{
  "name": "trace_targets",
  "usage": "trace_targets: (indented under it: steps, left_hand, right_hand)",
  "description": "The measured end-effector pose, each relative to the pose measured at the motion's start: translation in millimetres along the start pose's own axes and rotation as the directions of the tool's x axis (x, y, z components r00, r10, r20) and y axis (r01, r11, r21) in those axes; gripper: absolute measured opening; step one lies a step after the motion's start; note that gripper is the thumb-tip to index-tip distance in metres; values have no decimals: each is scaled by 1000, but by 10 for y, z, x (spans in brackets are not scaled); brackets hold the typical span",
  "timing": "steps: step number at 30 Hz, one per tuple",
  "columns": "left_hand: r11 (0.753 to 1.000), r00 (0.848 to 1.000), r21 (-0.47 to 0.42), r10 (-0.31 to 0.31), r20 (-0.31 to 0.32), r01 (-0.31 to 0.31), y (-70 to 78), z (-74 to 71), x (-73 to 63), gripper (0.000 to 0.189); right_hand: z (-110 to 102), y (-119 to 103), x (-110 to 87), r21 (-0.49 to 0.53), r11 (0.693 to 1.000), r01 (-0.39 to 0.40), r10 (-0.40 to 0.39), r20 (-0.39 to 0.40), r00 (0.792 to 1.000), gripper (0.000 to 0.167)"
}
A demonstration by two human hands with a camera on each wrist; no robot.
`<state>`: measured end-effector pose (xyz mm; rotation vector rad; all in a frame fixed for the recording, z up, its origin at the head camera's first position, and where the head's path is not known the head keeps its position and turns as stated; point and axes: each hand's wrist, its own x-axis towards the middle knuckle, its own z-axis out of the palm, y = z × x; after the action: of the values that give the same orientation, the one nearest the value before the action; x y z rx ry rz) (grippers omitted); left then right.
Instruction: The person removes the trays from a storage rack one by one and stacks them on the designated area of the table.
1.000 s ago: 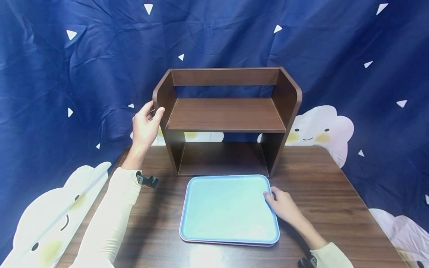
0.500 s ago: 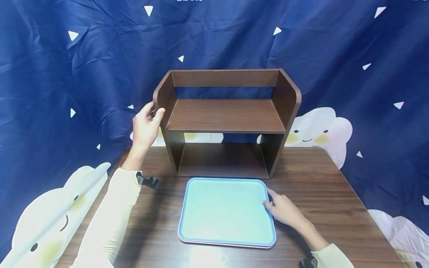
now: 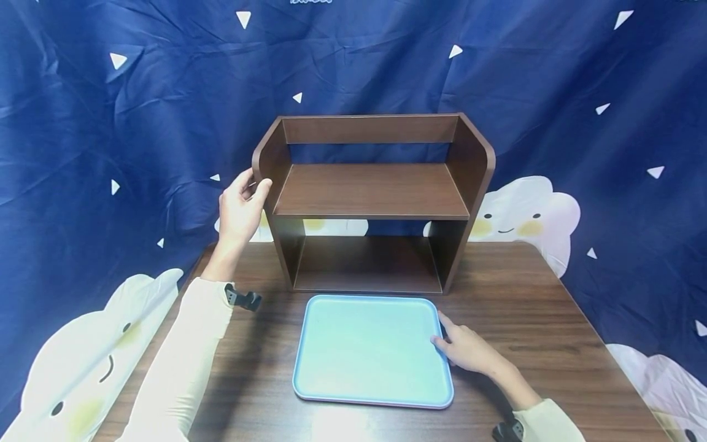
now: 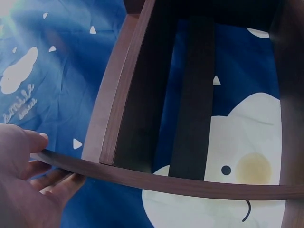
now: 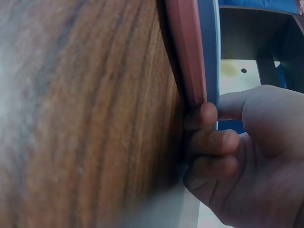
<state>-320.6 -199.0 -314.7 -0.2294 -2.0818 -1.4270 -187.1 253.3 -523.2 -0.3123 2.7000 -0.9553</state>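
Observation:
A dark brown two-tier desktop shelf [image 3: 371,191] stands upright at the back of the table. My left hand [image 3: 239,207] grips the front edge of its left side panel, thumb inside and fingers outside; the left wrist view shows the same hand [image 4: 33,175] at the panel's end. In front of the shelf lies a light blue tray [image 3: 372,350], stacked on a pink tray [image 5: 187,45] whose edge shows in the right wrist view. My right hand [image 3: 469,348] holds the stack's right edge, thumb on the blue rim, with curled fingers [image 5: 216,142] against the side and underneath.
The wood-grain table [image 3: 530,331] extends right and left of the trays. Behind it hangs a blue curtain [image 3: 552,110] with white triangles and smiling clouds. The shelf's lower board [image 3: 369,264] ends just behind the trays' far edge.
The trays have shifted slightly left and toward me, and their edges line up more closely. My right hand has moved slightly with them. The left hand still holds the shelf.

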Motion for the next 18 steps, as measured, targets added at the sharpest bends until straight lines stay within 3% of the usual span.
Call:
trace_targets:
  steps: [7,12,18]
  left_hand:
    - [999,999,-13,-36,29,36,11,-38,-27,44]
    - [998,997,20,-61,44,60,3,-111,-88,44]
    - [999,998,-30,-34,59,36,-105,-233,-255,33]
  right_hand:
    - [-102,59,2,75,997,30,-33,43,999,73]
    - [-242,70,-14,70,997,44,-45,4,999,59]
    - [-434,89,-41,51,998,45,-41,-69,997,41]
